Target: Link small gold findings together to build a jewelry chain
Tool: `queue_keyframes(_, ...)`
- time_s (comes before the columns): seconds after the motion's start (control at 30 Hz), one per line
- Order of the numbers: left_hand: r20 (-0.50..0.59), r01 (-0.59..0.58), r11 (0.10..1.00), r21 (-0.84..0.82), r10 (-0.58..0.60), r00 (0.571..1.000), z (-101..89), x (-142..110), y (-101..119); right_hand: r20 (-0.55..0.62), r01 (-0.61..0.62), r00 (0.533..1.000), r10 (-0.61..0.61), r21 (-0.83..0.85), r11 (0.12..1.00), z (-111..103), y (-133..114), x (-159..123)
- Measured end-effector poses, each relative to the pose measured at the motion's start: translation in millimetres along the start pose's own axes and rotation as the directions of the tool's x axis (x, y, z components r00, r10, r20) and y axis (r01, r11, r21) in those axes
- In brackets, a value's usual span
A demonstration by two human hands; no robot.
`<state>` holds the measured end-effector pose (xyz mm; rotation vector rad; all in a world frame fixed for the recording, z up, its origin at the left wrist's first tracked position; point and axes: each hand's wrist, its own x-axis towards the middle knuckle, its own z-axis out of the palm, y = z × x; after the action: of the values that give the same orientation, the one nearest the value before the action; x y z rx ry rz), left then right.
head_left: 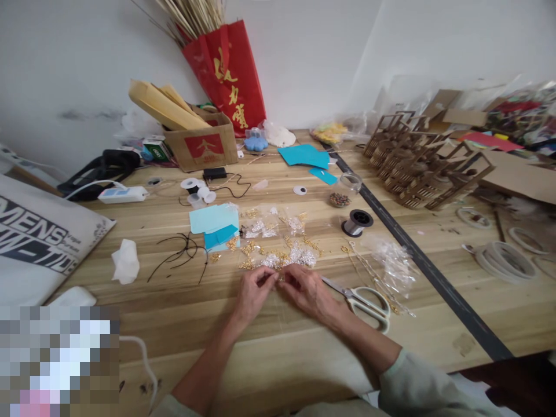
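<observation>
The left hand (pixel 254 292) and right hand (pixel 307 289) have their grip pinched on one tiny shiny piece (pixel 281 279), too small to identify, over the pale wooden counter (pixel 256 362), beside loose silvery-and-golden bits (pixel 303 255) presumably heaped close for easy picking.

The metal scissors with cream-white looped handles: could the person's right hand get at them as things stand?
Likely yes: the scissors lie close beside the right hand, and nothing seems to lie on top of them. That hand, though, looks busy with something too small to make out.
</observation>
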<state>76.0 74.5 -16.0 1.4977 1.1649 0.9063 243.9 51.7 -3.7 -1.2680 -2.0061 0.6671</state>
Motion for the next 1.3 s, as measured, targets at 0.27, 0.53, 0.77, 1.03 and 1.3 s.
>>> queue_keyframes(0.27, 0.028, 0.015, 0.994, -0.108, -0.012, 1.000, 0.7, 0, 3, -0.071, -0.008, 0.997, 0.014, 0.096, 0.995, 5, 2, 3)
queue_keyframes(0.53, 0.124, 0.204, 0.921, -0.331, -0.172, 0.977, -4.0, 3, 2, -0.054, -0.061, 0.996, 0.072, 0.187, 0.981, 2, 5, 5)
queue_keyframes(0.77, 0.185, 0.299, 0.836, -0.461, -0.239, 0.953, -6.9, 4, -4, -0.044, 0.024, 0.999, -0.023, 0.022, 0.999, 1, 10, 5)
queue_keyframes(1.03, 0.194, 0.314, 0.835, -0.452, -0.252, 0.948, -7.0, 3, -2, 0.026, 0.152, 0.988, -0.150, -0.202, 0.967, 5, 9, 2)
queue_keyframes(1.3, 0.191, 0.307, 0.860, -0.408, -0.249, 0.950, -5.7, 3, -6, 0.088, 0.207, 0.978, -0.188, -0.373, 0.904, 6, 7, 2)
